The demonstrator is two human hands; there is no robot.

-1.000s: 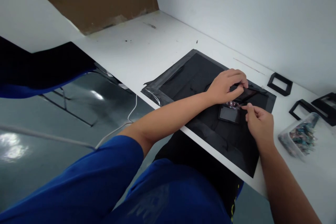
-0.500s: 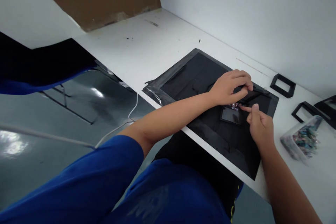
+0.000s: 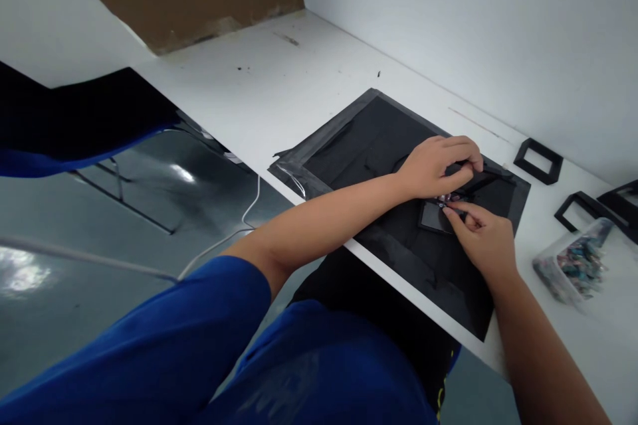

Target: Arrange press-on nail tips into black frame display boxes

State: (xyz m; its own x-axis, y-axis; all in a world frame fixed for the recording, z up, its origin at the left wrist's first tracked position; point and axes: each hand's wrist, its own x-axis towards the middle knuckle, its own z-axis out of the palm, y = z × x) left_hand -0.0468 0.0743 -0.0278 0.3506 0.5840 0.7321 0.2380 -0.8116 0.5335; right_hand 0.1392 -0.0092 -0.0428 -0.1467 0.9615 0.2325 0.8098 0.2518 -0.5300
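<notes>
Left arm [image 3: 329,219]: blue-sleeved to the elbow, bare forearm crossing the tabletop's [image 3: 234,113] near edge.
Left hand [image 3: 433,166]: palm down, fingers curled towards the thumb.
Right arm [image 3: 538,339]: bare, slanting leftward.
Right hand [image 3: 481,236]: thumb and forefinger tips close together.

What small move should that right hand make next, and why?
Perhaps gently nudge the small shiny pieces: the right hand has its thumb and forefinger right by them, at the far side of the small black frame.
</notes>
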